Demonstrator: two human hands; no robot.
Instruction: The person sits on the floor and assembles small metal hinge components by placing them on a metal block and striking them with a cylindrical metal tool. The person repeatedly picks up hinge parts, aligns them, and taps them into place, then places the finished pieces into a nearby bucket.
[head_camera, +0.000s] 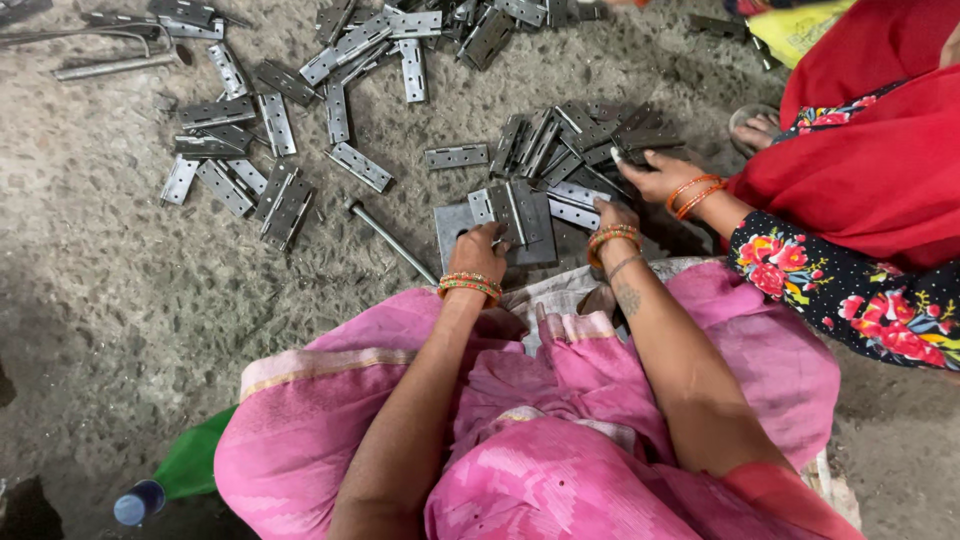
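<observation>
I sit on a rough concrete floor in pink cloth. My left hand (478, 252) grips the near edge of a grey metal hinge plate (520, 212) that rests on a flat square metal block (452, 222). My right hand (615, 215) touches the right side of the same hinge, by a pile of grey hinges (575, 150). Both wrists carry orange bangles.
Another person in red and floral cloth sits at the right, one hand (655, 175) on the hinge pile. Several loose hinges (270, 190) lie scattered at the left and top. A metal rod (390, 240) lies by the block. A green bottle (165, 485) lies at the lower left.
</observation>
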